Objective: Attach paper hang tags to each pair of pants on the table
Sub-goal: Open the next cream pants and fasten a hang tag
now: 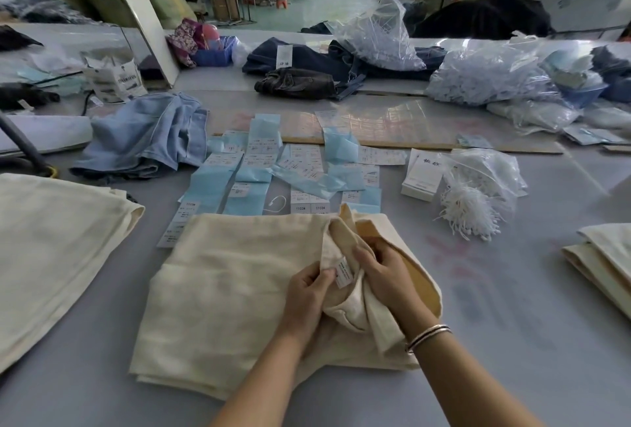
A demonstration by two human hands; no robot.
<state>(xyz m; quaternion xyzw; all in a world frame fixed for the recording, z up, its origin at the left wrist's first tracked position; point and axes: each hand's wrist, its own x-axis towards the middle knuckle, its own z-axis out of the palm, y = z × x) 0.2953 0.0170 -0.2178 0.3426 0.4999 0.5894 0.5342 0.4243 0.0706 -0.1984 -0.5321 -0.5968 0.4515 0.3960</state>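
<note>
A folded pair of cream pants [239, 290] lies on the grey surface [512, 307] directly in front of the person, and its waistband is turned back so that a small sewn-in label [342, 272] is exposed. The left hand [309, 293] is curled with thumb and fingertips pinching the fabric just beside the label, while the right hand [384, 273] is closed round the bunched waistband on the label's other side, so both hands are occupied with cloth and neither holds a tag or a string. The step in hand is judged to be the reading of the label, probably for size, though the print is too small to be made out. To do this well, the label should be kept flat and taut between the two grips, and the fold of the pants below should be disturbed as little as possible. The matching paper should then be picked from the printed hang tags [309, 203] spread just beyond the pants, where the numbers should be checked against the label before anything is fastened. A single loose string loop [277, 204] lies among those tags, and a bundle of white strings [469, 211] sits to the right beside a stack of white cards [421, 174]. More cream pants wait at the left [51, 256] and at the right edge [604, 256].
</note>
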